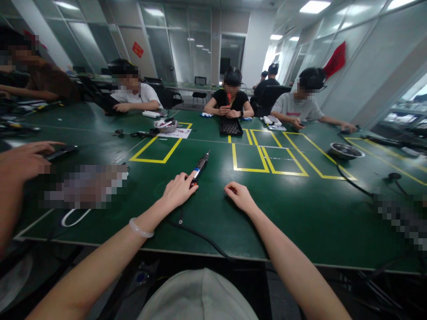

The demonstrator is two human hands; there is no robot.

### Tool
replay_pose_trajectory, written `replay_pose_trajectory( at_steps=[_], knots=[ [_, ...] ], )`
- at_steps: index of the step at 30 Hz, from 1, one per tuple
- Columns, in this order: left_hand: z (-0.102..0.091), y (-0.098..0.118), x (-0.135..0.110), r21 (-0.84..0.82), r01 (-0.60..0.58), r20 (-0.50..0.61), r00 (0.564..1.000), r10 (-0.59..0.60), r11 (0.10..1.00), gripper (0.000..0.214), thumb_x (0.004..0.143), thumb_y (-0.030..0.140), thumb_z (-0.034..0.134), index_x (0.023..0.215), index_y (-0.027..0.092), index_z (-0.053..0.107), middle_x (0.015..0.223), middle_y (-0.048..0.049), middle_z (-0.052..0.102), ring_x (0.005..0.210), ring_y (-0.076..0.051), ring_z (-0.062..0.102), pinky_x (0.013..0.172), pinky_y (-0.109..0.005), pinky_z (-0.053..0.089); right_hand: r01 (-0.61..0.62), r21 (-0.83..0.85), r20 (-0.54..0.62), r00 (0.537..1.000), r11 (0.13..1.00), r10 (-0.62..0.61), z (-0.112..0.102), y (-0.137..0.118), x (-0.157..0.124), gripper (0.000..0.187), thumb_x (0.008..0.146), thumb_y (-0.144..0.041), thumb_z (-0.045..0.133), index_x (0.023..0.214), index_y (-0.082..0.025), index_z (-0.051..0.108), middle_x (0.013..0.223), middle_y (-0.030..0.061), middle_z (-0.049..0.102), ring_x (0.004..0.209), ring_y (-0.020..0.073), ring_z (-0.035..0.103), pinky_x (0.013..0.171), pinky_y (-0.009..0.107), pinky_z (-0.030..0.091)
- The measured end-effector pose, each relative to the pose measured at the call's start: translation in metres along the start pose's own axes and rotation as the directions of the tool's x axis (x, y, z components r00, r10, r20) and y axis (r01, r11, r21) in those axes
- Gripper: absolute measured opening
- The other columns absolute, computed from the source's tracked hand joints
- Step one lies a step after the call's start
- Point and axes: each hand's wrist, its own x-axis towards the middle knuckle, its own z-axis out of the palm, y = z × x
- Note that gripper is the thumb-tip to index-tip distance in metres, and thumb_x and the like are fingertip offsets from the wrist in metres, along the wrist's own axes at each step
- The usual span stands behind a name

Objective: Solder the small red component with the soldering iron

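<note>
On the green tabletop lies an electric screwdriver point(201, 166), dark with a blue band and a thin metal tip that points away from me. My left hand point(180, 190) is at its near end, with thumb and index finger closed around that end. A little orange shows beside the fingers. Below this hand, a black cable point(203, 238) runs toward the table's front edge. To the right, my right hand point(240, 196) rests on the table with its fingers curled in, apart from the screwdriver. Nothing shows in it.
Yellow tape outlines point(250, 169) mark the table. A metal bowl point(347, 151) stands right, another bowl point(166, 126) with items farther back. A black tray point(231, 127) lies before a co-worker. At left are another person's hand point(25, 155) and a phone point(62, 152).
</note>
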Motion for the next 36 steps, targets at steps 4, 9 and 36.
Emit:
replay_pose_trajectory(
  at_steps=[4,9,36],
  knots=[
    [0.001,-0.043,0.004,0.042,0.075,0.024,0.997,-0.076,0.996,0.062,0.091,0.057,0.032,0.146,0.028,0.034,0.122,-0.0152,0.052,0.103,-0.032,0.054,0.081,-0.041,0.045,0.006,-0.003,0.002,1.000,1.000,-0.006,-0.001,0.000,0.000,0.018,0.087,-0.027,0.052,0.084,-0.017,0.067,0.075,0.0017,0.065,0.067,0.0146,0.057,0.064,0.025,0.041],
    [0.001,-0.095,0.011,0.084,0.167,0.042,0.984,-0.171,0.982,0.066,0.090,0.059,0.031,0.148,0.026,0.032,0.123,-0.0176,0.052,0.106,-0.035,0.054,0.083,-0.043,0.045,0.015,-0.017,0.002,1.000,1.000,-0.015,-0.001,0.002,0.001,0.018,0.087,-0.027,0.052,0.084,-0.017,0.067,0.076,0.0019,0.065,0.068,0.0147,0.057,0.065,0.024,0.041],
    [-0.019,-0.088,0.010,0.021,0.262,-0.343,0.909,-0.239,0.965,0.039,0.092,0.038,0.034,0.104,0.012,0.060,0.104,-0.0164,0.065,0.103,-0.031,0.057,0.105,-0.049,0.027,0.002,-0.014,0.030,1.000,1.000,-0.002,0.001,-0.002,0.001,0.019,0.088,-0.029,0.052,0.086,-0.018,0.067,0.078,0.0026,0.067,0.070,0.0158,0.059,0.067,0.025,0.043]
  ],
)
